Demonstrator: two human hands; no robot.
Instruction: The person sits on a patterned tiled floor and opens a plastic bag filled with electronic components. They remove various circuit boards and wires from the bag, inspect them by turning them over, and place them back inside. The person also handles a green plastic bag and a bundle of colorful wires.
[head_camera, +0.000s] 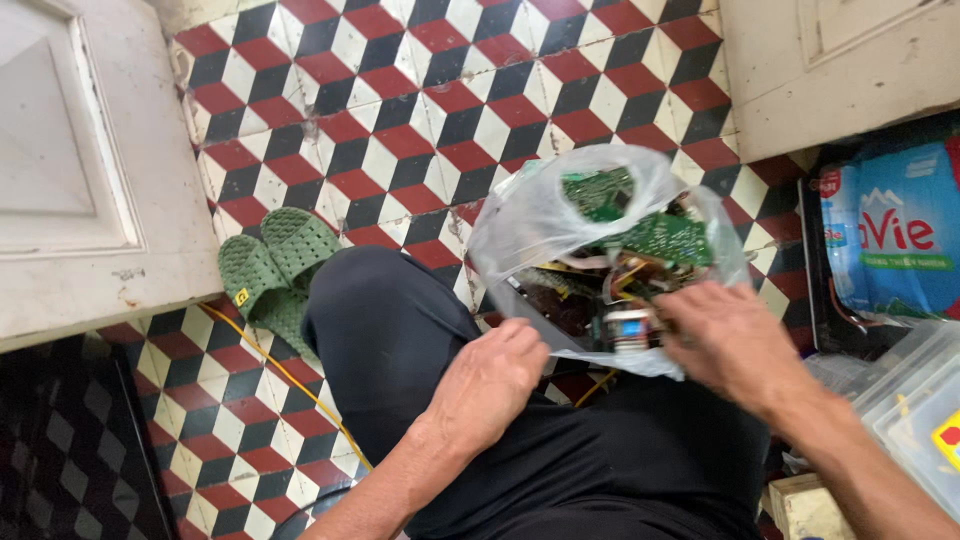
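A clear plastic bag (545, 215) rests on my lap, filled with green circuit boards (660, 235) and other electronic parts. My left hand (495, 380) is closed on the bag's lower edge, resting on my knee in dark trousers (390, 330). My right hand (725, 335) reaches into the bag's open side, fingers curled among the parts near a small cylindrical component (628, 328). Whether that hand grips a part is hidden by the plastic and fingers.
A pair of green perforated slippers (275, 270) lies on the red, black and white tiled floor (400, 100). A yellow cable (290, 375) runs across the tiles. White doors (70, 170) stand left and top right. A blue bottle pack (895, 235) and clear plastic boxes (915, 410) sit at the right.
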